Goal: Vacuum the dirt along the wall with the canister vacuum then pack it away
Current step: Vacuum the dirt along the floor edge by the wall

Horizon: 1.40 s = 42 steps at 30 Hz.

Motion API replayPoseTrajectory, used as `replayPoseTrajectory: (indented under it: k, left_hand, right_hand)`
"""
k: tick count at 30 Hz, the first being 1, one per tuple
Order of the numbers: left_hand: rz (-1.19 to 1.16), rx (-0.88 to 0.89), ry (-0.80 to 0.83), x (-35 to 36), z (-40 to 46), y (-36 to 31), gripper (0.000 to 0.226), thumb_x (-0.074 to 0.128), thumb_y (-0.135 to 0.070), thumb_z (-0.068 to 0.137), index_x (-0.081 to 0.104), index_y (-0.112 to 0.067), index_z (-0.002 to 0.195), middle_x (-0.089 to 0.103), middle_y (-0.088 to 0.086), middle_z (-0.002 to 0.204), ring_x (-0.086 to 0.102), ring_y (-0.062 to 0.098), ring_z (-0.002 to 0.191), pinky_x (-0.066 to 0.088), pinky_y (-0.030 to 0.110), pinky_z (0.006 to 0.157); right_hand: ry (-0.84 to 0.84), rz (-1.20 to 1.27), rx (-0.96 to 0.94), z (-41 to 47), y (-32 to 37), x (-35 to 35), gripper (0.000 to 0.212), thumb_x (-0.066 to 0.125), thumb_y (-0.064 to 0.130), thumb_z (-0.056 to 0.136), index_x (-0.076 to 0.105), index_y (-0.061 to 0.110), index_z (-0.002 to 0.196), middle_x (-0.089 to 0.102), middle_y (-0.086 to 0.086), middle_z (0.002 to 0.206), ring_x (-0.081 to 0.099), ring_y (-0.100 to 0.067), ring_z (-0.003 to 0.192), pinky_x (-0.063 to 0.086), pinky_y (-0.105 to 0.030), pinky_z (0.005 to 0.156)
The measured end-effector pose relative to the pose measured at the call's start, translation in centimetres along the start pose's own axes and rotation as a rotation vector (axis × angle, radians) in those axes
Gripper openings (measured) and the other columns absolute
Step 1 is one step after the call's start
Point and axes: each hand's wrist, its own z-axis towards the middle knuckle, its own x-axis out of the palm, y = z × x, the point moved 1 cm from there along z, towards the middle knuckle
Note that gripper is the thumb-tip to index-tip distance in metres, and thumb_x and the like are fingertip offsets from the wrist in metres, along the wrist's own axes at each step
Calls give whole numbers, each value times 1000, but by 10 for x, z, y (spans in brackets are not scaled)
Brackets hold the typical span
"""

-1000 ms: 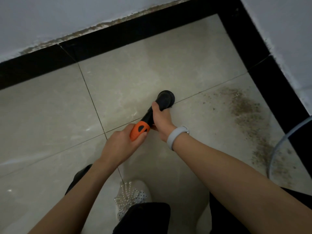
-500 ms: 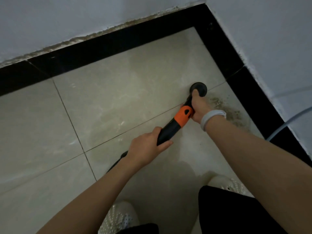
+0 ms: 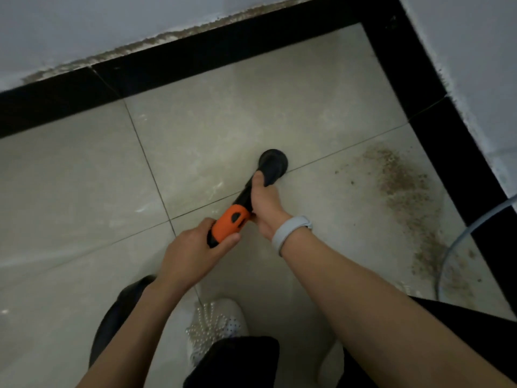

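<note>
I hold the vacuum wand (image 3: 233, 218), black with an orange grip section, in both hands. My left hand (image 3: 193, 254) wraps the lower end of the orange part. My right hand (image 3: 264, 204), with a pale wristband, grips the black tube just behind the round black nozzle (image 3: 274, 165). The nozzle rests on the beige floor tile, on a grout line. A long streak of brown dirt (image 3: 405, 197) lies to the right of the nozzle, along the black skirting of the right wall, apart from the nozzle.
Black skirting (image 3: 195, 60) runs under the grey far wall and meets the right wall's skirting (image 3: 458, 141) at a corner. A curved translucent hose (image 3: 458, 247) arcs at the right edge over the dirt. My white beaded shoe (image 3: 215, 326) and the black hose (image 3: 114, 315) are below my hands.
The nozzle has pulled back left from the dirt streak by the right wall to the middle of the tile. My left hand has slid up onto the orange grip.
</note>
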Motion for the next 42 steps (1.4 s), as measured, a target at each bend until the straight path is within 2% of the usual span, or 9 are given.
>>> replayPoseTrajectory:
  k: [3, 7, 11, 17, 21, 25, 29, 34, 42]
  left_hand:
    - [-22, -98, 31, -10, -13, 22, 56, 35, -76, 66, 48, -25, 87, 55, -5, 64, 55, 13, 58, 38, 28, 51]
    - [-54, -131, 35, -14, -16, 30, 48, 43, -72, 73, 48, -26, 85, 57, -3, 65, 58, 15, 59, 44, 31, 55]
    - [-9, -32, 25, -1, -1, 4, 39, 48, -64, 82, 45, -26, 87, 51, -9, 62, 52, 11, 56, 33, 24, 48]
    - [41, 97, 134, 10, 11, -15, 40, 48, -64, 83, 46, -27, 98, 45, -13, 64, 49, 10, 58, 30, 22, 47]
    - [-89, 0, 143, 1, -1, 2, 38, 49, -61, 84, 49, -24, 93, 56, -8, 67, 56, 11, 59, 44, 27, 53]
    - [-319, -166, 73, -14, -18, 29, 41, 49, -63, 81, 54, -23, 84, 66, -1, 70, 63, 11, 58, 53, 39, 66]
    - [-327, -342, -74, -31, -36, 64, 37, 53, -58, 83, 54, -22, 87, 66, 2, 70, 64, 15, 56, 55, 36, 61]
    - [-390, -571, -190, -37, -89, 112, 28, 59, -50, 83, 56, -23, 79, 65, 4, 67, 62, 16, 49, 52, 31, 53]
    - [-421, -588, -223, -37, -101, 124, 30, 59, -46, 85, 56, -17, 77, 63, 4, 59, 57, 12, 40, 46, 26, 47]
  right_hand:
    - [157, -76, 72, -16, -16, 27, 58, 37, 46, 98, 36, 2, 136, 53, -17, 129, 55, -31, 112, 48, -44, 97]
    - [222, -137, 52, -17, -11, 29, 51, 39, 45, 98, 42, 4, 129, 57, -15, 121, 59, -29, 104, 53, -41, 88]
    - [111, -62, 23, -4, 9, 1, 41, 42, 42, 98, 48, 7, 119, 59, -18, 120, 59, -31, 100, 52, -42, 85]
    - [-98, 1, -39, 23, 58, -52, 50, 37, 42, 99, 42, 5, 133, 56, -15, 125, 57, -30, 102, 50, -42, 82]
    - [0, -75, -19, 15, 51, -30, 51, 35, 43, 99, 42, 5, 133, 57, -15, 121, 56, -26, 96, 49, -37, 67]
    - [172, -211, 7, -7, 26, 30, 49, 37, 43, 99, 43, 4, 128, 58, -17, 120, 58, -32, 106, 52, -41, 78]
    - [377, -398, 15, -37, -4, 91, 38, 41, 44, 97, 46, 10, 114, 59, -13, 115, 58, -29, 105, 50, -34, 73]
    - [544, -642, -10, -69, -40, 138, 33, 48, 46, 94, 49, 16, 109, 58, -5, 102, 55, -14, 74, 35, -23, 54]
    - [580, -703, -45, -74, -49, 151, 40, 51, 44, 93, 54, 11, 114, 58, -4, 95, 50, -9, 64, 33, -21, 49]
